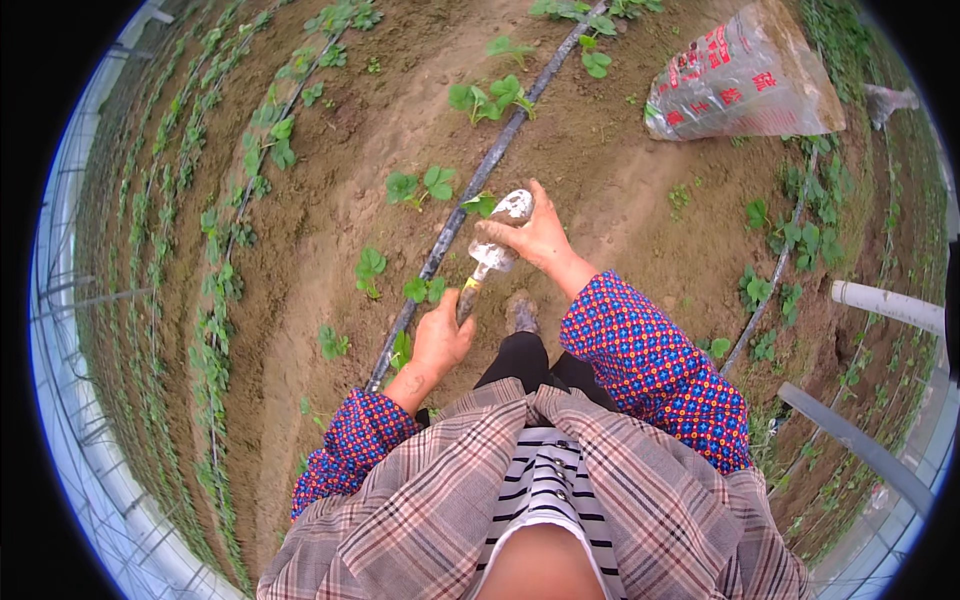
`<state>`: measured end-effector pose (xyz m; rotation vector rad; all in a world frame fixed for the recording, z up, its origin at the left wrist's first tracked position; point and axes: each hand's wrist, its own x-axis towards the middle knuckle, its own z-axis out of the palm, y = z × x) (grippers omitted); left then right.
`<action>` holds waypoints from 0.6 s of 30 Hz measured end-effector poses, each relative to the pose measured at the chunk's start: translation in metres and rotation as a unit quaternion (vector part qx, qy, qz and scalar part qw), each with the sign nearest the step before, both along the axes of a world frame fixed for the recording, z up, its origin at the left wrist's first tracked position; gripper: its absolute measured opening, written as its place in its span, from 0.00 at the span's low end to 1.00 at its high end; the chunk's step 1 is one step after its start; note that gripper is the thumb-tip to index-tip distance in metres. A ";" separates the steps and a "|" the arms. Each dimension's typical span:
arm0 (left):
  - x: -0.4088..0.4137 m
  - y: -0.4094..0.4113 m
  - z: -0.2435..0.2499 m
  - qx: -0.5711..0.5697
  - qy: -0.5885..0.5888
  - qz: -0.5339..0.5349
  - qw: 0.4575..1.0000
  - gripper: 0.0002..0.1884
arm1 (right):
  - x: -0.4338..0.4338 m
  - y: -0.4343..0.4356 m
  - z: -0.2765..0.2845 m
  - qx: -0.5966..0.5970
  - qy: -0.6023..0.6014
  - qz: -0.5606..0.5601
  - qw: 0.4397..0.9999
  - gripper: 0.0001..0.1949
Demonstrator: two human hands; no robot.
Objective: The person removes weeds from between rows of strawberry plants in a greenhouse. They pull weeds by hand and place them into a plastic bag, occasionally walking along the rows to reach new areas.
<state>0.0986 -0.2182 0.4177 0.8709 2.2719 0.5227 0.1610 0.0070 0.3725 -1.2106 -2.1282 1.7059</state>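
My left hand [441, 339] is closed around the dark handle of a hand trowel [493, 255]. Its pale metal blade points away from me and has soil stuck on it. My right hand [537, 234] touches the blade, thumb on one side and fingers around the far edge; whether it grips firmly or only rests there is hard to see. Just beyond the blade a green leaf [480, 203] of a small plant shows beside a black drip hose [450, 232]. Both hands are above the bare soil in front of my legs.
Strawberry-like seedlings [420, 187] grow on both sides of the hose. A clear plastic sack with red printing [727, 86] lies at the upper right. Further plant rows [217, 300] run along the left. A white pipe [889, 304] and a grey post [855, 439] stick in from the right.
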 end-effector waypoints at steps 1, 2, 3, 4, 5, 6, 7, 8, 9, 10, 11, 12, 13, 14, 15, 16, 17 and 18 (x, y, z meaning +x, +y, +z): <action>-0.002 0.023 0.003 -0.017 0.001 -0.006 1.000 0.19 | 0.003 0.012 0.002 0.036 -0.019 -0.009 0.999 0.66; -0.003 0.044 0.008 -0.005 -0.018 -0.007 1.000 0.19 | 0.005 0.026 0.005 0.080 -0.034 -0.016 0.996 0.67; -0.002 0.064 0.011 0.011 -0.034 -0.005 0.999 0.19 | 0.008 0.043 0.006 0.129 -0.048 -0.020 0.990 0.67; -0.003 0.086 0.014 0.024 -0.051 -0.003 0.998 0.19 | 0.010 0.064 0.007 0.104 -0.054 -0.043 0.992 0.67; -0.003 0.110 0.014 0.022 -0.051 -0.002 0.998 0.19 | 0.009 0.086 0.006 0.102 -0.048 -0.049 0.992 0.67; -0.001 0.132 0.015 0.019 -0.052 -0.001 0.998 0.19 | 0.007 0.107 0.004 0.100 -0.047 -0.052 0.992 0.67; 0.001 0.154 0.014 0.014 -0.053 0.001 0.999 0.20 | 0.006 0.129 0.001 0.098 -0.045 -0.056 0.993 0.67; 0.002 0.175 0.015 0.014 -0.053 0.011 0.998 0.20 | 0.004 0.150 -0.003 0.097 -0.039 -0.055 0.993 0.67; 0.003 0.197 0.016 0.014 -0.052 0.021 0.998 0.19 | 0.002 0.172 -0.008 0.095 -0.033 -0.052 0.994 0.67; 0.013 0.214 0.016 0.008 -0.048 0.033 0.998 0.19 | 0.008 0.189 -0.012 0.094 -0.030 -0.049 0.994 0.67; 0.016 0.242 0.014 0.031 -0.037 0.037 0.998 0.18 | 0.007 0.218 -0.016 0.106 -0.022 -0.044 0.993 0.66; 0.023 0.262 0.015 0.039 -0.027 0.040 0.998 0.18 | 0.010 0.238 -0.019 0.109 -0.022 -0.039 0.993 0.66; 0.025 0.282 0.018 0.046 -0.016 0.039 0.998 0.17 | 0.010 0.258 -0.021 0.106 -0.033 -0.037 0.993 0.66; 0.027 0.303 0.020 0.034 -0.013 0.041 0.998 0.16 | 0.014 0.279 -0.019 0.086 -0.024 -0.034 0.995 0.65; 0.034 0.318 0.025 0.020 -0.014 0.053 0.998 0.16 | 0.014 0.299 -0.018 0.087 -0.027 -0.017 0.996 0.64; 0.041 0.331 0.029 -0.001 -0.013 0.064 0.998 0.15 | 0.011 0.316 -0.016 0.088 -0.038 -0.001 0.995 0.64; 0.046 0.341 0.034 0.009 -0.013 0.076 0.997 0.15 | 0.009 0.329 -0.013 0.086 -0.057 0.014 0.995 0.63; 0.047 0.353 0.038 0.010 -0.008 0.087 0.996 0.15 | 0.005 0.343 -0.011 0.088 -0.039 0.016 0.995 0.61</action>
